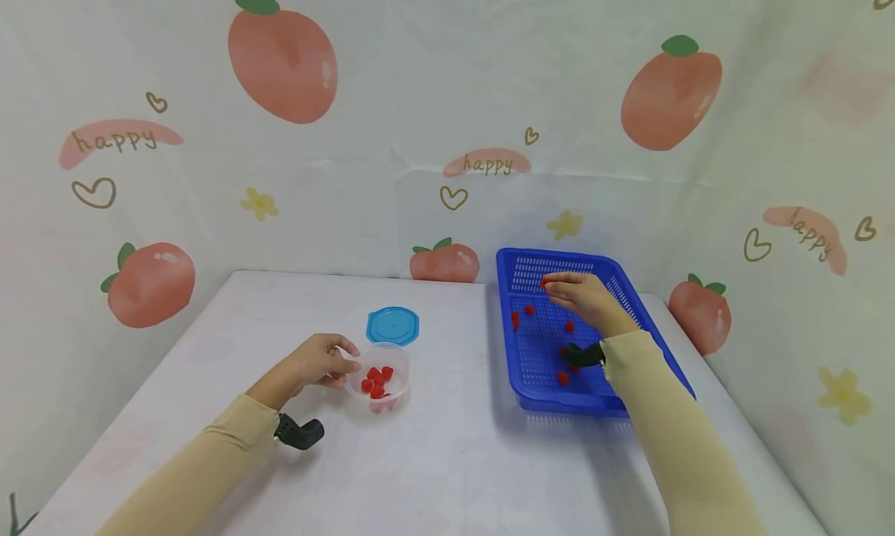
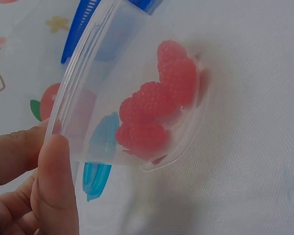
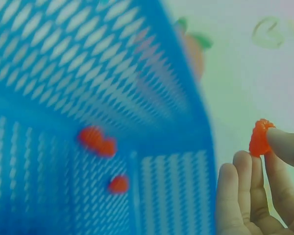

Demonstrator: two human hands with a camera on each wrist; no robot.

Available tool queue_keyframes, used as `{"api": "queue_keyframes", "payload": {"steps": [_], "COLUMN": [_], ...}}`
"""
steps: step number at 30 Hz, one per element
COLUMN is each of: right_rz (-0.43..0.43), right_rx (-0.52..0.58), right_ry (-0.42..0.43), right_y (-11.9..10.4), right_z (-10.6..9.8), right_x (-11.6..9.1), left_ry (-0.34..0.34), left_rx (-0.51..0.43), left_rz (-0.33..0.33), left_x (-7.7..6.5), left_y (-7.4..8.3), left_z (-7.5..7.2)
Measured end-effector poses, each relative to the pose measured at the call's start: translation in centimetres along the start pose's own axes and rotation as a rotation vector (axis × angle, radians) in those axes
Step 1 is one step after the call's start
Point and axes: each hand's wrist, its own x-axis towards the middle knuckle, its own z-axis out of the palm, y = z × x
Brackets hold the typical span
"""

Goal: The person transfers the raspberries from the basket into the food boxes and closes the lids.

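Observation:
My left hand [image 1: 323, 363] pinches the rim of a clear plastic tub [image 2: 108, 63] between thumb and fingers. Several red raspberries [image 2: 159, 98] lie heaped on the tub's bottom. Over the far part of a blue plastic basket [image 1: 513, 365], my right hand [image 1: 582, 297] pinches one raspberry [image 3: 260, 138] between thumb and fingertips. That raspberry is above the basket's floor, near the far wall in the head view. More loose raspberries [image 3: 118, 184] are scattered on the basket's slotted floor, some of them partly hidden by the right wrist and its black camera mount.
A blue lid [image 1: 393, 325] lies on the white table [image 1: 447, 458] just behind the tub. The basket stands at the table's right side, its walls raised around the raspberries. A fruit-printed cloth [image 1: 391, 78] hangs behind the table.

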Motion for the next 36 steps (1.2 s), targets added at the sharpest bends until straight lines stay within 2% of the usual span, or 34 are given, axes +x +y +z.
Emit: {"api": "queue_keyframes", "payload": {"steps": [7, 11, 14, 17, 26, 36], "right_rz": [-0.081, -0.116, -0.135, -0.153, -0.200, -0.211], "right_rx": [0.065, 0.158, 0.218, 0.231, 0.308, 0.309], "right_ry": [-0.012, -0.031, -0.054, -0.065, -0.066, -0.076], "right_y": [-2.5, -3.9, -4.6, -5.1, -5.4, -4.8], "right_z": [1.9, 3.2, 4.2, 5.4, 9.4, 13.3], "right_x": [-1.4, -2.6, -3.4, -4.1, -6.0, -7.3], "left_ry": [0.004, 0.004, 0.005, 0.005, 0.003, 0.002], "left_rx": [0.001, 0.007, 0.007, 0.007, 0.000, -0.003], "left_rz": [-0.011, -0.007, -0.008, -0.007, -0.008, -0.011], "left_x": [0.0, 0.0, 0.0, 0.0, -0.1, 0.1], "left_y": [0.1, 0.1, 0.1, 0.1, 0.1, 0.0], "left_z": [0.1, 0.1, 0.1, 0.1, 0.1, 0.0]}}
